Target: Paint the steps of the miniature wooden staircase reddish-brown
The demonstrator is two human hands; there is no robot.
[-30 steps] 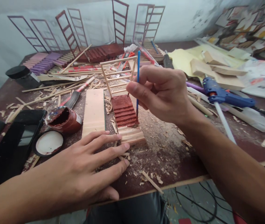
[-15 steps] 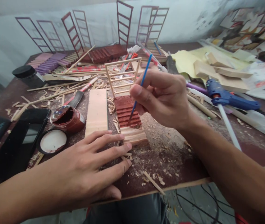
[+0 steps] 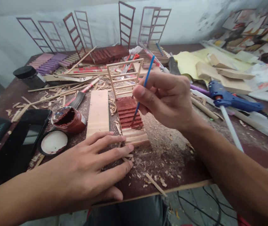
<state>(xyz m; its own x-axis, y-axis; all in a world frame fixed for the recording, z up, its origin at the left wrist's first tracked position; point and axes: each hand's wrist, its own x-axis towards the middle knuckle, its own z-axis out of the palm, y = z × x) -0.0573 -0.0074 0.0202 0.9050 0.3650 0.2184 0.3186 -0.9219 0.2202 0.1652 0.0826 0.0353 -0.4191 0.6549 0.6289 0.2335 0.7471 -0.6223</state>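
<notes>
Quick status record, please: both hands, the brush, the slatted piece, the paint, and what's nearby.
right hand: grips blue brush, tip on slatted piece
left hand: flat on table, fingertips at the piece's near end
slatted piece: far part painted red-brown, near end bare wood
paint jar: open, left of the piece; lid beside it
nearby: phone at left, glue gun at right
</notes>
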